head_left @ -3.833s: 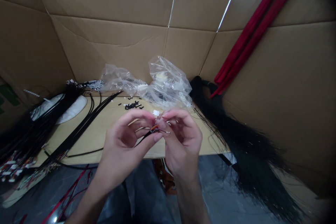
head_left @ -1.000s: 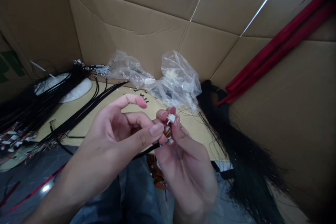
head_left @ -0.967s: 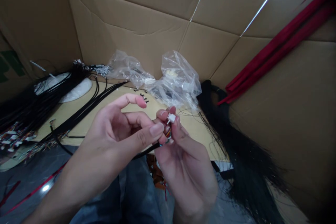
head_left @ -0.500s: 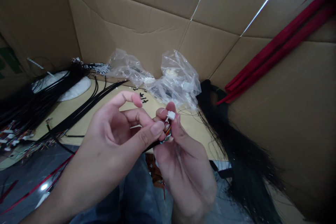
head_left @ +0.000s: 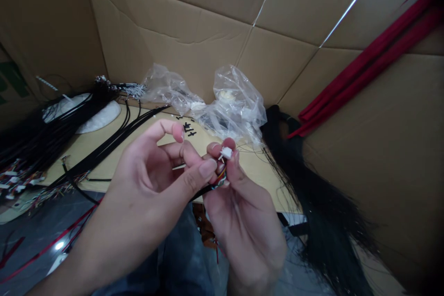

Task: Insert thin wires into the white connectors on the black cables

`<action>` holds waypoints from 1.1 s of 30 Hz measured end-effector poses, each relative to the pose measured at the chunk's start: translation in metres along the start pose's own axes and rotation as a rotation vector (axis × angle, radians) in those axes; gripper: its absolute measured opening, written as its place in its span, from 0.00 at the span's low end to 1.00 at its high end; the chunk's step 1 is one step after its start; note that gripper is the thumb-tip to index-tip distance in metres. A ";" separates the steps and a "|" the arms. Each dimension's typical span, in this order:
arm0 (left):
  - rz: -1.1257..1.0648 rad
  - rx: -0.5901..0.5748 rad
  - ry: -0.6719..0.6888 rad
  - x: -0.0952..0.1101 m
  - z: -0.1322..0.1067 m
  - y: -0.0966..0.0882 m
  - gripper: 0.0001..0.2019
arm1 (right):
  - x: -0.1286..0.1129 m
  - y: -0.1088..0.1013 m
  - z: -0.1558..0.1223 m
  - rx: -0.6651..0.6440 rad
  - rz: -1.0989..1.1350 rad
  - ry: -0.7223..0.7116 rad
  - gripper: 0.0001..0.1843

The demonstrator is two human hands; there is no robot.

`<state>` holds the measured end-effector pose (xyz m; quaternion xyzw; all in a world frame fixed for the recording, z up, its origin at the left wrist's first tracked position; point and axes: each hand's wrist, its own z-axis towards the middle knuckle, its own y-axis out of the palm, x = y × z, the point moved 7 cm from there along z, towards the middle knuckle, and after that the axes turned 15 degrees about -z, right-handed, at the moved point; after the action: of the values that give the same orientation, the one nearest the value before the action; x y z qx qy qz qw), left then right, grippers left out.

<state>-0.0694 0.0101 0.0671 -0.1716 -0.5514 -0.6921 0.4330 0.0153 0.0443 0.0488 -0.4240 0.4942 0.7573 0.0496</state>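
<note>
My right hand [head_left: 243, 212] pinches a small white connector [head_left: 226, 152] between thumb and fingertips, with thin coloured wires [head_left: 220, 176] running down from it. My left hand [head_left: 156, 180] meets it from the left. Its thumb and middle fingers grip the black cable [head_left: 201, 189] that carries those wires, while the index finger is raised and curled. Both hands are held up close above my lap, in front of the table edge.
The pale wooden table [head_left: 104, 162] holds long black cables [head_left: 114, 141], two crumpled clear plastic bags [head_left: 236, 106], small black pieces [head_left: 188, 128] and a white object [head_left: 93, 118]. A dense bundle of black wires [head_left: 312, 194] hangs at right. Cardboard walls [head_left: 173, 32] enclose the space.
Since the oldest frame the view has swung left and both hands have come closer. Over the last second the left index finger curled down a little; the grip on connector and cable held.
</note>
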 end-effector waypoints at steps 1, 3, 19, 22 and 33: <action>0.008 -0.005 0.005 0.000 0.000 0.001 0.11 | 0.000 0.000 0.000 -0.004 0.000 0.002 0.06; 0.024 -0.011 0.017 -0.001 0.000 0.002 0.11 | 0.000 0.001 0.000 -0.012 0.005 -0.003 0.06; 0.129 0.049 -0.011 0.001 0.004 0.005 0.12 | -0.004 -0.001 -0.004 0.058 -0.047 -0.062 0.05; 0.148 0.067 0.008 0.003 0.001 0.004 0.12 | -0.005 -0.001 -0.005 0.051 -0.063 -0.073 0.04; 0.183 0.080 0.055 0.005 -0.002 0.005 0.12 | -0.009 -0.006 -0.008 0.132 -0.200 -0.127 0.03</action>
<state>-0.0680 0.0061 0.0731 -0.1849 -0.5486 -0.6316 0.5157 0.0288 0.0443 0.0500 -0.4182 0.4943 0.7396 0.1837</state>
